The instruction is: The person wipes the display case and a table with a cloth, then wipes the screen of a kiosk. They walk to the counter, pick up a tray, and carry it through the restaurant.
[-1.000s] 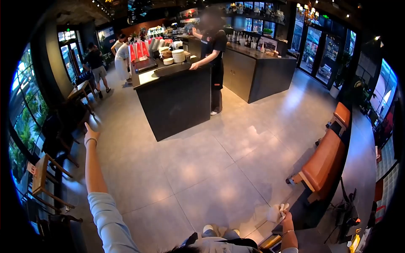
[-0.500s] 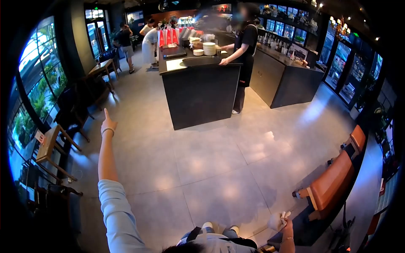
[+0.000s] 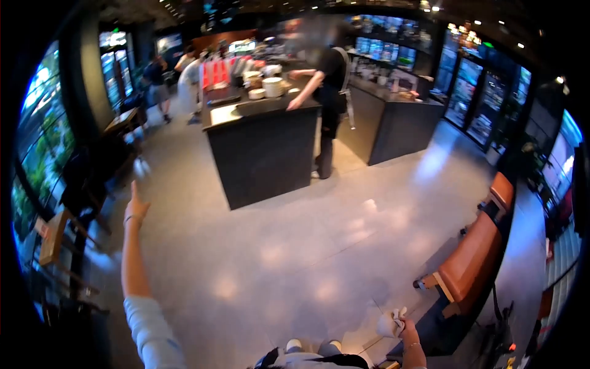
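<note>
My left arm reaches out ahead on the left, and my left hand [image 3: 136, 206] points away from me with the index finger stretched out and the thumb apart. Nothing is in that hand, and beyond its fingertip lies grey floor. Low on the right, my right hand [image 3: 407, 329] is closed around a crumpled white cloth [image 3: 386, 325], which bulges out to the left of the fingers. An orange-brown leather chair [image 3: 470, 258] stands just beyond the right hand.
A dark counter [image 3: 261, 163] with stacked white plates [image 3: 273, 87] and red bags [image 3: 215, 75] stands ahead; a person in black [image 3: 332, 77] leans on it. A second counter [image 3: 405, 132] is behind. Wooden tables [image 3: 54, 238] line the left windows. Two people [image 3: 157, 80] are farther back.
The view has turned a little to the right, so the counters appear farther left. My left hand still points, now lower in view. My right hand keeps hold of the cloth.
</note>
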Demonstrator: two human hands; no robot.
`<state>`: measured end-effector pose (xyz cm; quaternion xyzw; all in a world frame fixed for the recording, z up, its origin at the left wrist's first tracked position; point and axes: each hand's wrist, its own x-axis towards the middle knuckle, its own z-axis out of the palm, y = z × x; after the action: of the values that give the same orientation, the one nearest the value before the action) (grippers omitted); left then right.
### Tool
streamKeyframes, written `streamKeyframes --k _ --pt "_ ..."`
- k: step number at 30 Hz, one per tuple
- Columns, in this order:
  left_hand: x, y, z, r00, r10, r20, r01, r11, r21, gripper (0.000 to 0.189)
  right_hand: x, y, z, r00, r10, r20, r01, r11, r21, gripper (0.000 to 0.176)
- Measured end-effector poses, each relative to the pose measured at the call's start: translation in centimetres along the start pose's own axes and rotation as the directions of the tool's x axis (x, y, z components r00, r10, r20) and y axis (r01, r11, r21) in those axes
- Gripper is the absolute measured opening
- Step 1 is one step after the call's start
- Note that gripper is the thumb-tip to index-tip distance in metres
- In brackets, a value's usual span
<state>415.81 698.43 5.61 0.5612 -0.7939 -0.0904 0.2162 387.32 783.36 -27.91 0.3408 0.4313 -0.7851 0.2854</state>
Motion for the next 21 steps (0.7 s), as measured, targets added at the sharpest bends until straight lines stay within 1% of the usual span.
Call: streamKeyframes --k 1,2,3,4,5,6,7,9,12,14,15,16,17,18,20,21 --pt "0.0 0.4 -0.5 1.000 0.007 -0.003 -0.007 0.998 -0.056 0.087 -0.1 -0.2 -0.1 0.999 -0.031 0.034 0.032 0.999 -0.037 0.023" --pt "1.7 -1.3 0.3 0.997 0.068 -0.042 -0.073 0.988 -0.136 0.086 -0.1 -0.3 0.1 0.996 -0.055 0.069 0.061 0.995 -0.080 0.023" --pt "2.6 -1.7 0.6 0.999 0.036 0.008 -0.032 0.950 -0.311 0.084 -1.3 -1.1 1.2 1.000 -0.010 -0.008 0.010 1.000 0.009 0.027" --pt "3.3 -2.0 0.8 0.998 0.005 0.058 0.023 0.881 -0.472 0.081 -1.3 -1.3 1.3 0.999 -0.033 -0.003 0.033 0.999 -0.019 0.028" --pt "3.8 -2.4 1.2 0.988 -0.055 0.143 0.133 0.770 -0.624 0.079 -1.3 -1.6 1.5 0.999 -0.049 0.004 0.049 0.997 -0.056 0.028" --pt "4.0 -2.7 1.1 0.966 -0.102 0.237 0.248 0.626 -0.740 0.078 -1.1 -2.0 1.7 0.998 -0.062 0.012 0.062 0.993 -0.099 0.028" --pt "1.6 0.3 -0.7 0.943 -0.167 0.290 0.325 0.660 -0.677 0.072 -0.2 -2.3 1.2 0.997 -0.073 0.026 0.075 0.992 -0.101 0.028" --pt "2.5 0.8 1.2 0.936 -0.189 0.297 0.350 0.596 -0.723 0.071 1.1 -2.8 0.6 0.994 -0.095 0.052 0.100 0.989 -0.105 0.028" --pt "4.1 3.3 4.7 0.912 -0.206 0.354 0.409 0.511 -0.756 0.071 2.8 -4.1 0.8 0.998 -0.020 -0.056 0.013 0.991 -0.131 0.032" --pt "5.4 5.7 7.2 0.892 -0.198 0.406 0.451 0.455 -0.768 0.071 7.3 -5.4 -2.6 0.996 -0.029 -0.079 0.014 0.984 -0.175 0.032" --pt "6.2 7.0 8.5 0.882 -0.187 0.432 0.469 0.425 -0.774 0.070 9.5 -6.5 -3.2 0.995 -0.035 -0.089 0.016 0.980 -0.199 0.031" --pt "7.2 8.1 9.9 0.872 -0.177 0.457 0.488 0.395 -0.778 0.069 9.2 -7.0 -1.2 0.991 -0.119 -0.065 0.102 0.970 -0.220 0.029" --pt "9.2 8.3 11.9 0.838 -0.143 0.526 0.541 0.343 -0.768 0.064 8.2 -6.8 0.3 0.979 -0.200 -0.038 0.186 0.953 -0.240 0.027" --pt "9.9 9.5 12.8 0.836 -0.136 0.532 0.542 0.354 -0.762 0.063 7.7 -7.5 2.8 0.960 -0.280 -0.005 0.269 0.928 -0.257 0.024" --pt "10.8 13.6 14.0 0.835 -0.124 0.536 0.540 0.370 -0.756 0.059 11.9 -9.5 3.7 0.957 -0.238 0.168 0.256 0.962 -0.094 0.019" --pt "11.1 15.8 14.4 0.839 -0.164 0.518 0.536 0.410 -0.738 0.056 14.8 -10.5 3.2 0.942 -0.218 0.255 0.229 0.973 -0.017 0.018"
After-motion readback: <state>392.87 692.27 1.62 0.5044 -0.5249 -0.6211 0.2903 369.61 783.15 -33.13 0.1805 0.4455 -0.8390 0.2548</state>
